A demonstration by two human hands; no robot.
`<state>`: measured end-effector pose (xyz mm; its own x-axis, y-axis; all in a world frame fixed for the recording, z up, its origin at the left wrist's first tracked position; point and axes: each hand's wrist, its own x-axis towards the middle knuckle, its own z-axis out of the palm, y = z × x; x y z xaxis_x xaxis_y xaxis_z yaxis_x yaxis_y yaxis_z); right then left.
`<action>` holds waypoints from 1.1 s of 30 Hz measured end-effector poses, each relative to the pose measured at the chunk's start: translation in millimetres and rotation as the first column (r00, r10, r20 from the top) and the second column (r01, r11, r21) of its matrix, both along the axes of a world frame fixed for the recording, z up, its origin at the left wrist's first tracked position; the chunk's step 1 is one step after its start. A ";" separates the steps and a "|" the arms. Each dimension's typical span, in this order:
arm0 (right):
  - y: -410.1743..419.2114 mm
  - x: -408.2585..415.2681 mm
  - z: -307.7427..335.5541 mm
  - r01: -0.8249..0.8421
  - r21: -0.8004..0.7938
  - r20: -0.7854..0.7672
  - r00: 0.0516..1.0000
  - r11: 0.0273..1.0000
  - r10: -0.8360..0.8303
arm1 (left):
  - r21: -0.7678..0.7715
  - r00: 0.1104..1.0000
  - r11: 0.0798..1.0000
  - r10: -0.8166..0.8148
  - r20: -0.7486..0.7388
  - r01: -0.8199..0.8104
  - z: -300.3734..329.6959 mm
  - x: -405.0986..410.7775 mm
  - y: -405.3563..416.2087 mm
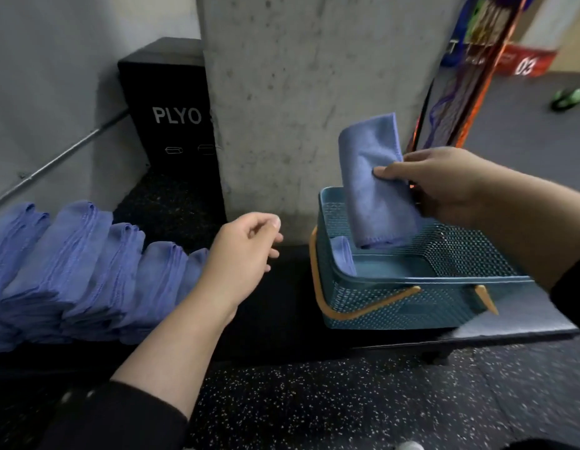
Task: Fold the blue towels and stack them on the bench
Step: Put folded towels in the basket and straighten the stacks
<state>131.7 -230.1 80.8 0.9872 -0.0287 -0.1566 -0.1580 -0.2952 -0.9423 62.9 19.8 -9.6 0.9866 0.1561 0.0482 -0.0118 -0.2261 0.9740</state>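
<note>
overhead, head view: the right hand [444, 183] grips a rolled blue towel [376, 186], thumb pressed on its front and fingers wrapped behind, holding it tilted above the far left corner of the teal mesh basket [412, 303]. its lower end dips just inside the basket rim. a second blue towel [343, 258] lies inside the basket against the left wall. the basket, with tan handles [363, 313] folded down its sides, stands at the right end of the black bench [282, 303]. the left hand [246, 251] hovers over the bench middle, fingers loosely curled and holding nothing. folded blue towels [71, 271] stand in overlapping stacks along the left end of the bench. behind rise a concrete pillar [314, 92] and a black box marked "plyo" [171, 108].
</note>
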 end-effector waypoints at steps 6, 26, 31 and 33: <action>-61.2 23.7 -48.4 -0.081 -0.185 -0.320 0.947 0.979 0.018 | 0.199 0.995 0.975 -0.097 -0.006 0.096 -9.0 23.0 -35.5; -66.9 77.2 -166.4 -0.415 -0.315 -0.641 0.756 0.853 0.131 | 0.544 0.979 0.821 -0.203 -0.003 0.172 -25.9 56.8 -63.8; -65.0 83.9 -159.9 -0.499 -0.660 -0.563 0.824 0.562 0.070 | 0.542 0.978 0.818 -0.202 -0.045 0.194 -23.1 55.6 -64.9; -68.6 87.8 -147.7 -0.492 -0.799 -0.491 0.866 0.347 0.098 | 0.555 0.979 0.809 -0.195 -0.057 0.194 -20.3 55.0 -64.8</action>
<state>219.5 -298.7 -66.9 0.8546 -0.0597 -0.5158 -0.0786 -0.9968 -0.0149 117.9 -45.0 -29.9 0.9932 -0.0932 0.0698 -0.1157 -0.7204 0.6839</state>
